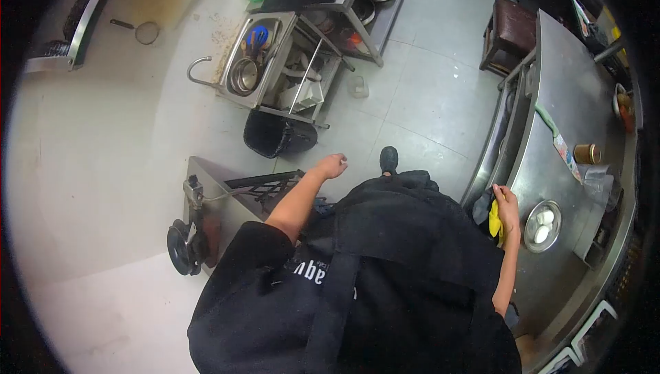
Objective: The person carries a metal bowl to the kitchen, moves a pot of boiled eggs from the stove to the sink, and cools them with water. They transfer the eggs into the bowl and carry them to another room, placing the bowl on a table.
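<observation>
My left hand (332,166) is held out over the floor with its fingers curled in. The inside of that hand is hidden, so I cannot make out what it holds, if anything. At the edge of the steel counter (550,133), my right hand (507,203) pinches a yellow cloth (495,219) that hangs down. A grey cloth-like piece (482,207) is right beside it. Just right of my right wrist stands a round metal bowl (531,228) with white, egg-like pieces (543,226) in it.
Farther along the counter are a green-handled spatula-like tool (550,121), a brown-filled jar (586,154) and a clear plastic container (599,185). A brown stool (512,27) stands beyond. Ahead left are a sink (237,47) holding pots, a black bin (278,133) and a burner stand (265,188).
</observation>
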